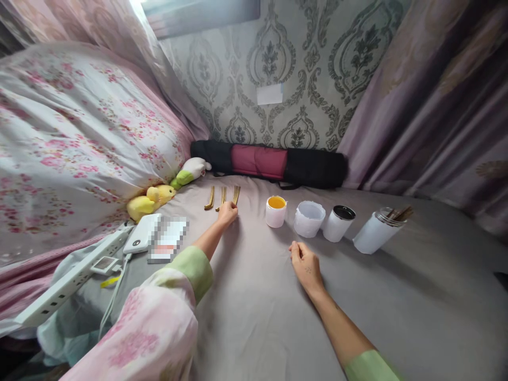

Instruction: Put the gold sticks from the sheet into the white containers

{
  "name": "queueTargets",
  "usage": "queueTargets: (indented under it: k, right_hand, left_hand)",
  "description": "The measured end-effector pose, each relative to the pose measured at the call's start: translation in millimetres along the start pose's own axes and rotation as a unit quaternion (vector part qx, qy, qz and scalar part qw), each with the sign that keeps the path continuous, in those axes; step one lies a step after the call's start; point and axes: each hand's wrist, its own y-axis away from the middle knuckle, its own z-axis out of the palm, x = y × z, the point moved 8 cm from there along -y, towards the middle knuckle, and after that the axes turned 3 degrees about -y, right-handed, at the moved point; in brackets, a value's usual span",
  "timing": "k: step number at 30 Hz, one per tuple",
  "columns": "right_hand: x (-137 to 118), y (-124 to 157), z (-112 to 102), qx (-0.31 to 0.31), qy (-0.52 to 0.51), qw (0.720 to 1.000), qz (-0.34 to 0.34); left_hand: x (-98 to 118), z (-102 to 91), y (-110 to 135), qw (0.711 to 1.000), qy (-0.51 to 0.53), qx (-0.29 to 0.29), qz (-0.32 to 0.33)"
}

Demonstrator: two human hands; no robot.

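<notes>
My left hand [227,213] reaches forward over the grey bedsheet [278,307], fingers closed on the near end of the rightmost gold cutlery bundle [236,194]. Two more gold cutlery bundles [216,197] lie to its left. My right hand [305,266] rests on the sheet with fingers curled, holding nothing I can see. Beyond it stand a white cup with an orange inside [275,211], a white container [309,218], a dark-rimmed white cup [338,223] and a tilted white holder with gold cutlery [379,230].
A black and maroon roll bag [270,162] lies against the patterned wall. A floral pillow [79,143], yellow plush toy [150,201], power bank [141,234] and white power strip [67,283] sit at the left. Curtains [436,106] hang at the right.
</notes>
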Motion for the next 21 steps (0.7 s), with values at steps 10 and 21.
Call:
queueTargets:
  k: [10, 21]
  right_hand:
    - [4, -1, 1, 0.001, -0.003, 1.000, 0.002]
    - [2, -1, 1, 0.001, -0.002, 1.000, -0.002]
  left_hand:
    - [3, -4.6, -22, 0.989, -0.138, 0.005, 0.051]
    - [4, -4.2, -31, 0.975, -0.205, -0.007, 0.081]
